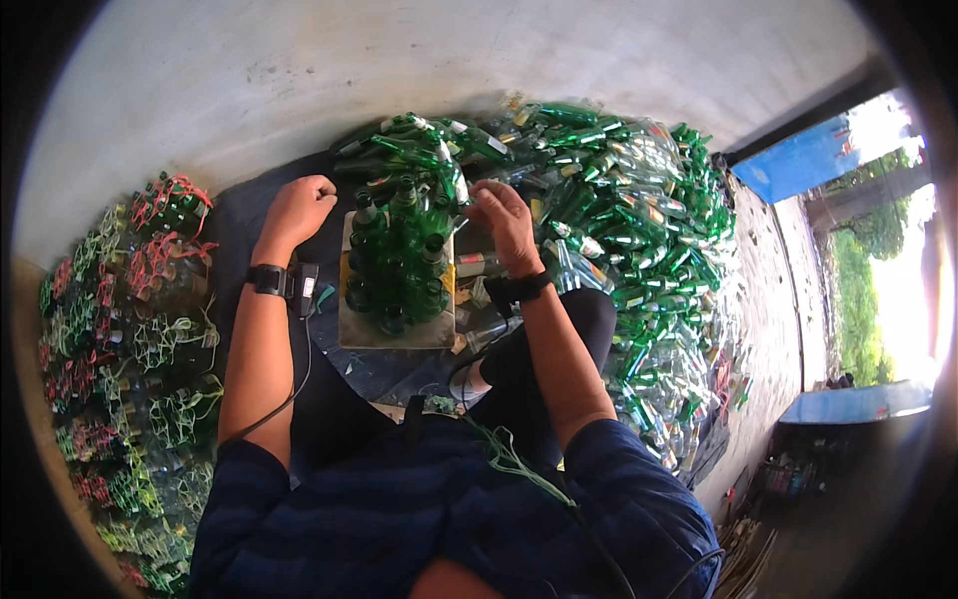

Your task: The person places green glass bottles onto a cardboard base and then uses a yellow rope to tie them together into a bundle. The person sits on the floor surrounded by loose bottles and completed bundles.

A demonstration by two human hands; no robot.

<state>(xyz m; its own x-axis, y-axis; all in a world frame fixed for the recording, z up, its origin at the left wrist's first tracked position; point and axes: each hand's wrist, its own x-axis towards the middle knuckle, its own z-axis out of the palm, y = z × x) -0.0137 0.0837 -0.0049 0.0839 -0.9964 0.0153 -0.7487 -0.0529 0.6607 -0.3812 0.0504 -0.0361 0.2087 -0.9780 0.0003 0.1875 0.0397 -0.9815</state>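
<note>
Between my knees a cluster of green glass bottles (pixel 400 262) stands upright, necks up, on a pale board (pixel 397 341). My left hand (pixel 303 204) is raised to the left of the cluster, its fingers curled closed with nothing visible in them. On the other side, my right hand (pixel 503 217) hovers beside the cluster with bent fingers, close to a green bottle with a pale label (pixel 449 161). Whether the right fingertips pinch something thin cannot be told. Black wristbands (pixel 271 280) with cables are on both wrists. Pale green twine (pixel 524 464) hangs over my shirt.
A large heap of loose green and clear bottles (pixel 651 239) lies to the right and ahead, against a pale wall (pixel 449 52). To the left stand rows of bottle bundles (pixel 135 337) tied with red and yellow-green twine. An opening to daylight (pixel 868 299) is at far right.
</note>
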